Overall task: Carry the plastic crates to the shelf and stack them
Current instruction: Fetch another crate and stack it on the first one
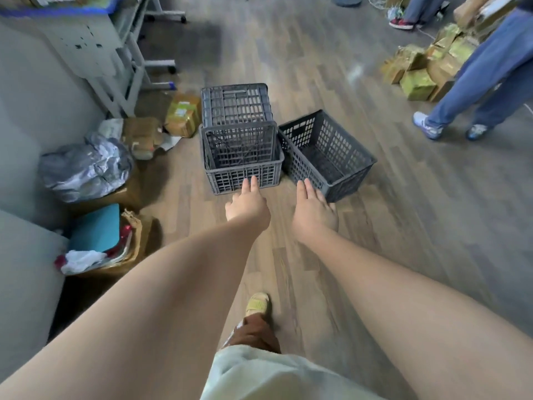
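Head view, looking down along two bare outstretched arms. Three grey plastic crates stand on the wood-plank floor (403,226). The nearest crate (245,171) sits upright with its open top facing up; a second crate (239,140) is nested inside it, tilted, its lattice wall rising above the rim. A third crate (236,103) stands directly behind these two, touching them. A fourth, open crate (328,157) rests just to the right, turned at an angle, its corner close to the nested pair.

The left hand (248,203) reaches forward with fingers extended and relaxed, its fingertips (250,183) overlapping the near wall of the nearest crate in the view; contact cannot be confirmed. The right hand (314,209) is likewise spread flat and holds nothing, its fingertips near the closest corner of the angled crate.

At left: a grey metal shelf frame (127,62), a crumpled silver-grey bag (86,168), a taped cardboard parcel (184,115) and a box of mixed refuse (98,243). At upper right: yellow-green cartons (418,82) and another person's blue-trousered legs (484,79). Below, the wearer's sandalled foot (258,304).
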